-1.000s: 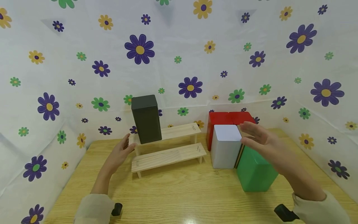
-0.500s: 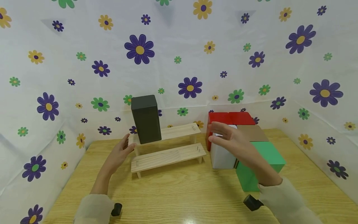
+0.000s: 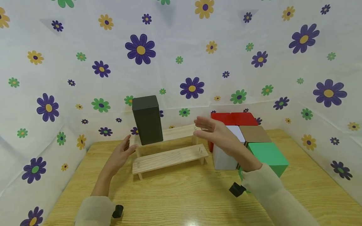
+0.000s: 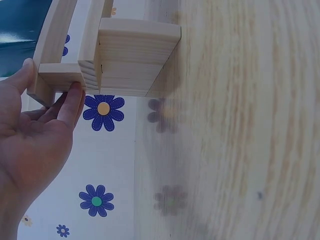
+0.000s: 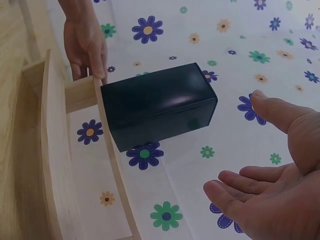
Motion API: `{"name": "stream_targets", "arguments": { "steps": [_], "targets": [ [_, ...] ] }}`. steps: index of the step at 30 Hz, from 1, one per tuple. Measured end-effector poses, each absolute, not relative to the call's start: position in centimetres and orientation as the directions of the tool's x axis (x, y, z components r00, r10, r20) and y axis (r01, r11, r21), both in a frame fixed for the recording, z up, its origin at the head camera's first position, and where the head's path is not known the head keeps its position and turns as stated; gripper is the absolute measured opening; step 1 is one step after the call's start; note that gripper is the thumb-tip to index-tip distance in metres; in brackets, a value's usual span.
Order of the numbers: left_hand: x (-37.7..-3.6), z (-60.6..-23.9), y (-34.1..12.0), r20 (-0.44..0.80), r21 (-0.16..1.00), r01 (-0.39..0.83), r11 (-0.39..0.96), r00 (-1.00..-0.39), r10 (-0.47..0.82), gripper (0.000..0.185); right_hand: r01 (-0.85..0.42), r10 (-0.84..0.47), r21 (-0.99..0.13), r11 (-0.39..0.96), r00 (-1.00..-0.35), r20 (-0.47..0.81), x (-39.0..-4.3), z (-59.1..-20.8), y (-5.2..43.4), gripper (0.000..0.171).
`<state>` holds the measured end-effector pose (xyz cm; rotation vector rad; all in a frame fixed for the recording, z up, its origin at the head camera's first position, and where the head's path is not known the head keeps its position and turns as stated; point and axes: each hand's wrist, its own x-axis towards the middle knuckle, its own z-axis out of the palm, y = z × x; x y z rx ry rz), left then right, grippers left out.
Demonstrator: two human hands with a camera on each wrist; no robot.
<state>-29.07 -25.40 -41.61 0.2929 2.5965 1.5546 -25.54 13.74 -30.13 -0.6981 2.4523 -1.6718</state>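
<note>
A tall black box [image 3: 147,120] stands on the left end of the upper step of a wooden two-step shelf [image 3: 169,157]. My left hand [image 3: 128,147] rests with straight fingers against the shelf's left end; in the left wrist view its fingertips [image 4: 75,92] touch the end post [image 4: 62,76]. My right hand [image 3: 202,127] hovers open and empty over the shelf's right end, palm turned left toward the black box [image 5: 159,105]. The right wrist view shows the open right hand [image 5: 240,150] apart from the box, and the left hand [image 5: 86,47] behind the shelf [image 5: 55,150].
On the wooden table [image 3: 175,201], a cluster of boxes sits right of the shelf: red [image 3: 240,118] at the back, white [image 3: 223,158], brown [image 3: 255,134] and green [image 3: 270,154] in front. Flowered cloth walls [image 3: 181,62] close in the back and both sides.
My right hand has swept left from over the white and green boxes to above the shelf's right end. The left hand and the black box have stayed put.
</note>
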Motion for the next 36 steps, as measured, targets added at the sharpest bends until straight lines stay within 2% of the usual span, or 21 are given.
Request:
{"name": "stream_targets", "arguments": {
  "steps": [29, 36],
  "targets": [
    [-29.3, -41.9, -25.5, 0.027, 0.874, 0.130, 0.468, -0.975, 0.220, 0.073, -0.377, -0.441, -0.860, 0.343, -0.873, 0.207, -30.7, -29.0, 9.2, 0.069],
    [-29.2, -41.8, -25.5, 0.021, 0.873, 0.122, 0.473, -0.977, 0.213, 0.072, -0.375, -0.429, -0.849, 0.371, -0.880, 0.202, -31.7, -29.2, 8.4, 0.075]
  ]
}}
